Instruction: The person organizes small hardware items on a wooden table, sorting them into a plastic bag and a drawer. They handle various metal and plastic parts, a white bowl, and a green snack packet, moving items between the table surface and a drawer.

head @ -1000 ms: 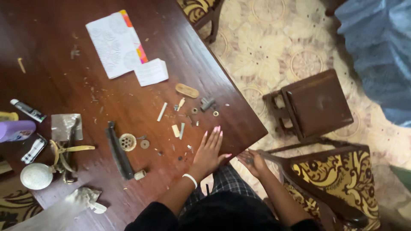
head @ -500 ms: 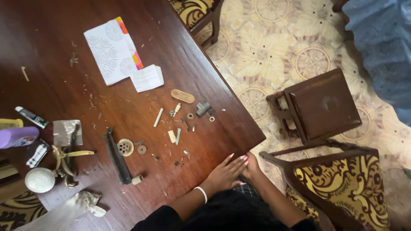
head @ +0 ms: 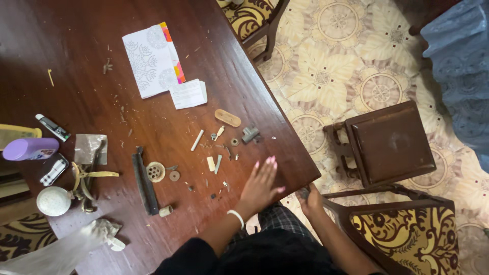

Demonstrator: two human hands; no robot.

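- Flat and spread, the left hand (head: pixel 261 184) presses palm-down on the wooden table (head: pixel 76 30) near its right corner, holding nothing.
- Right hand (head: pixel 309 199): below the table edge, fingers curled at the corner; whether it grips anything cannot be told.
- Small parts, just left of the left hand: pale stick (head: pixel 197 140), oval wooden piece (head: pixel 227 117), grey fitting (head: pixel 249 134), round perforated disc (head: pixel 155 171).
- Far left: purple bottle (head: pixel 29 148).
- Right, on the floor: dark stool (head: pixel 388 142).

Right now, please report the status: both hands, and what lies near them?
Left hand flat on table, fingers spread, empty. Right hand below table corner, contents unclear. Small loose parts scattered just ahead of left hand.
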